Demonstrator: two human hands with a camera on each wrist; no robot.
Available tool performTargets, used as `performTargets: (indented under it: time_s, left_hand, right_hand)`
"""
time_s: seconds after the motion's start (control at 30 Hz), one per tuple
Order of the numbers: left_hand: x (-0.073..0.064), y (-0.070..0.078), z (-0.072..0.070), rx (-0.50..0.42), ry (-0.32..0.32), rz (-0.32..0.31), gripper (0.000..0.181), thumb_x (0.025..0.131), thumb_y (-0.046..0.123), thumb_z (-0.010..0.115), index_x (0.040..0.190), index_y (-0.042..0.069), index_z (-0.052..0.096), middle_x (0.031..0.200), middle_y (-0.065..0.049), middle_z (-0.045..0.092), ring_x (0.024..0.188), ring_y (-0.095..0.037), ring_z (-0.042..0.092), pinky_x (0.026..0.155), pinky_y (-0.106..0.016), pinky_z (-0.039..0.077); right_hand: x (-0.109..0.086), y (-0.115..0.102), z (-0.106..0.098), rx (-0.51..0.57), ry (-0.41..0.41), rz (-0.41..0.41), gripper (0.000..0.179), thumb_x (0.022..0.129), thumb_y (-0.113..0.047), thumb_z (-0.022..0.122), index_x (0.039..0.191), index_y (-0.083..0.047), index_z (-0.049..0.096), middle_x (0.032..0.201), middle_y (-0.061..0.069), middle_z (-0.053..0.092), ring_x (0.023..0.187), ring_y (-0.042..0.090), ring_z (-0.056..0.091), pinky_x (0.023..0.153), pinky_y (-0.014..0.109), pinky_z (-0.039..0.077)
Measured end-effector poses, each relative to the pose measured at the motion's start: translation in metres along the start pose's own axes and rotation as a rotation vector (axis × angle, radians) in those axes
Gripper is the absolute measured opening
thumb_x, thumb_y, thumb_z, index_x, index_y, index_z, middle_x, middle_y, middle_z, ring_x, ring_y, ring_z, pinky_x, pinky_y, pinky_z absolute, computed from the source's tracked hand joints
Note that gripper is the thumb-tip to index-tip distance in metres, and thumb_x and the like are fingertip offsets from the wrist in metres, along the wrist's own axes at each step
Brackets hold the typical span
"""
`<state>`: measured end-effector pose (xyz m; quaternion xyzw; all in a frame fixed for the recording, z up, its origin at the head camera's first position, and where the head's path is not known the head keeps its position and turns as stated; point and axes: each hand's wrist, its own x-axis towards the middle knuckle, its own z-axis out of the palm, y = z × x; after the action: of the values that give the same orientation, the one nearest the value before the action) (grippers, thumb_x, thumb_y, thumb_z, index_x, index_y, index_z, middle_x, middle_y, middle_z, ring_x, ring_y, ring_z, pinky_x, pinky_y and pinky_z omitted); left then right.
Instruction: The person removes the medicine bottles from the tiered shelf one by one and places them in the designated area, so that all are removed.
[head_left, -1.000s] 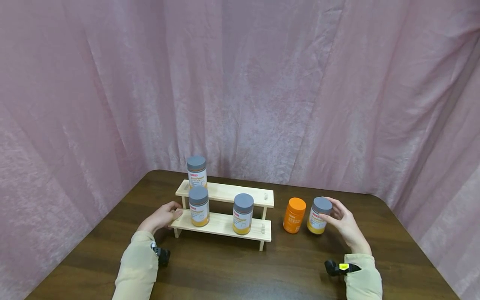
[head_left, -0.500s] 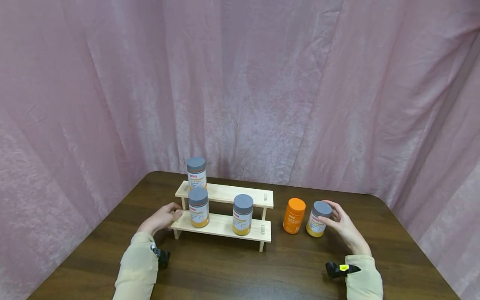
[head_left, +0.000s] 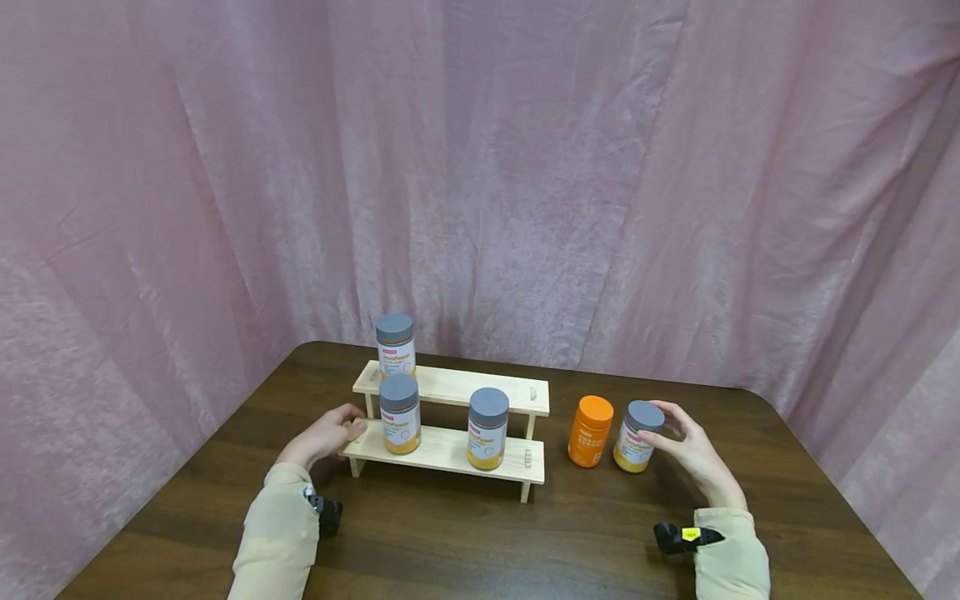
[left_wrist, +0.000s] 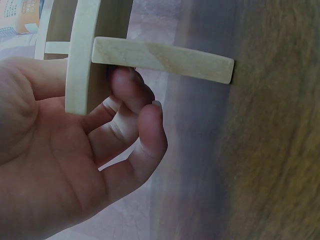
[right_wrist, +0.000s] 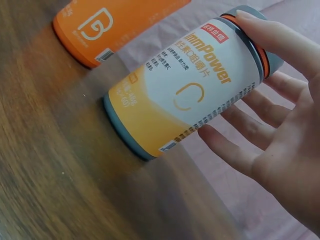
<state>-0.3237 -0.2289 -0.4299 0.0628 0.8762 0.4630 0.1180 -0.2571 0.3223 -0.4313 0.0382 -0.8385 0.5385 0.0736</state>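
Note:
My left hand [head_left: 327, 435] grips the left end of a two-tier wooden rack [head_left: 450, 452]. In the left wrist view the thumb lies over the lower board [left_wrist: 80, 60] and the fingers curl underneath, beside the rack's leg [left_wrist: 165, 59]. To the right of the rack, my right hand [head_left: 690, 450] holds a grey-lidded vitamin bottle [head_left: 633, 446], labelled white and yellow. The right wrist view shows the thumb near this bottle's lid [right_wrist: 275, 60] and the other fingers at its side and behind. The bottle is about upright; whether its base touches the table cannot be told.
An orange bottle [head_left: 589, 433] stands just left of the held one. Three similar grey-lidded bottles stand on the rack: one on the upper tier [head_left: 396, 348], a left one [head_left: 401, 417] and a right one [head_left: 487, 433] below. A pink curtain [head_left: 480, 183] hangs behind the dark table [head_left: 420, 542].
The right hand and its grey-lidded bottle have shifted slightly downward in the head view, mostly in the first half second. The left hand keeps its grip on the rack.

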Motion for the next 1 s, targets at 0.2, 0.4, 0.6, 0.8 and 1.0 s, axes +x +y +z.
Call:
performTargets:
  time_s: [0.2,0.4,0.6,0.8,1.0]
  left_hand:
    - [-0.001,0.000,-0.002,-0.002,0.006,0.020,0.032,0.100,0.014,0.049,0.123,-0.008,0.045,0.095,-0.017,0.053,0.072,-0.016,0.054,0.061,-0.032,0.049]
    - [-0.001,-0.001,0.000,0.003,0.002,0.004,0.031,0.101,0.016,0.048,0.123,-0.006,0.047,0.101,-0.018,0.054,0.075,-0.018,0.055,0.063,-0.033,0.049]
    - [-0.002,-0.002,0.001,0.000,0.010,0.011,0.031,0.100,0.015,0.049,0.122,-0.006,0.048,0.099,-0.017,0.054,0.076,-0.019,0.055,0.063,-0.033,0.049]
    - [-0.003,-0.005,0.003,-0.009,0.015,0.017,0.030,0.099,0.014,0.050,0.121,-0.006,0.048,0.100,-0.018,0.054,0.074,-0.018,0.055,0.062,-0.033,0.049]
    - [-0.001,-0.003,0.002,-0.027,0.025,0.029,0.030,0.099,0.013,0.051,0.121,-0.007,0.047,0.092,-0.015,0.053,0.070,-0.016,0.054,0.061,-0.032,0.048]
  right_hand:
    - [-0.001,-0.007,-0.002,-0.026,-0.029,-0.039,0.064,0.091,-0.019,0.068,0.144,-0.005,0.035,0.125,-0.013,0.052,0.105,-0.012,0.047,0.086,0.016,0.042]
    - [-0.001,-0.021,-0.004,-0.110,-0.024,-0.080,0.065,0.093,-0.025,0.066,0.145,-0.004,0.034,0.146,0.020,0.041,0.110,-0.013,0.041,0.086,0.010,0.042]
    - [-0.005,-0.037,-0.004,-0.208,0.037,-0.122,0.063,0.092,-0.027,0.066,0.144,-0.005,0.037,0.144,0.021,0.044,0.127,0.027,0.046,0.092,0.019,0.043]
    - [-0.008,-0.054,-0.002,-0.223,0.075,-0.161,0.062,0.093,-0.026,0.066,0.143,-0.003,0.038,0.146,0.024,0.040,0.132,0.042,0.036,0.103,0.057,0.033]
    - [-0.003,-0.078,0.009,-0.213,0.169,-0.187,0.058,0.092,-0.027,0.067,0.139,-0.002,0.044,0.148,0.022,0.035,0.136,0.042,0.030,0.109,0.063,0.024]
